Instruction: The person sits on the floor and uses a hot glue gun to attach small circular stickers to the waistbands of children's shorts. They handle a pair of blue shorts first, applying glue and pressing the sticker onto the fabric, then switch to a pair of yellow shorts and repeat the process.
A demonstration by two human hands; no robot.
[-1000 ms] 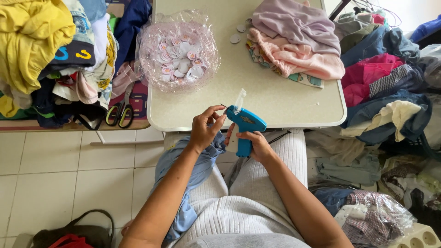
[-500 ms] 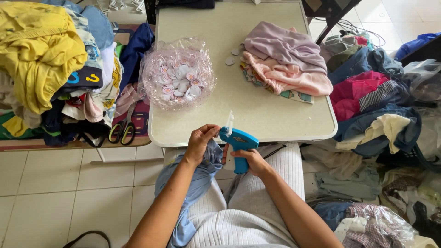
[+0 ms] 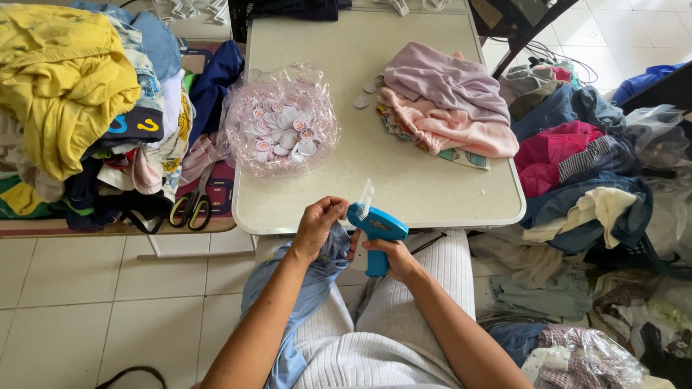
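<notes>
The right hand (image 3: 393, 253) is clamped around the grip of a blue tagging gun (image 3: 376, 229), held just below the near edge of the pale table (image 3: 404, 187), with a clear strip of plastic fasteners (image 3: 366, 196) standing up from its top; the left hand (image 3: 317, 225) has its fingers pinched together on a fold of a light blue garment (image 3: 306, 295), right against the gun's nose; the garment hangs down over the person's lap, across white ribbed trousers (image 3: 404, 317).

On the table's left part sits a crumpled clear plastic bag (image 3: 249, 155), open at the top; inside it lies a heap of small round tags (image 3: 282, 133), white and pink; three loose round discs (image 3: 361, 102) lie on the tabletop just right of the bag. Further right, a folded stack of pink and mauve clothes (image 3: 447, 108) rests on the table, reaching its right edge.

Left of the table, a tall pile of clothes (image 3: 72, 94) with a yellow piece on top fills a lower bench; a pair of scissors (image 3: 191, 205) with green and black handles lies at its foot, near the table's corner. On the floor to the right, mixed garments (image 3: 577, 173) lie in heaps; another clear bag (image 3: 577, 356) near the bottom corner holds checked fabric.
</notes>
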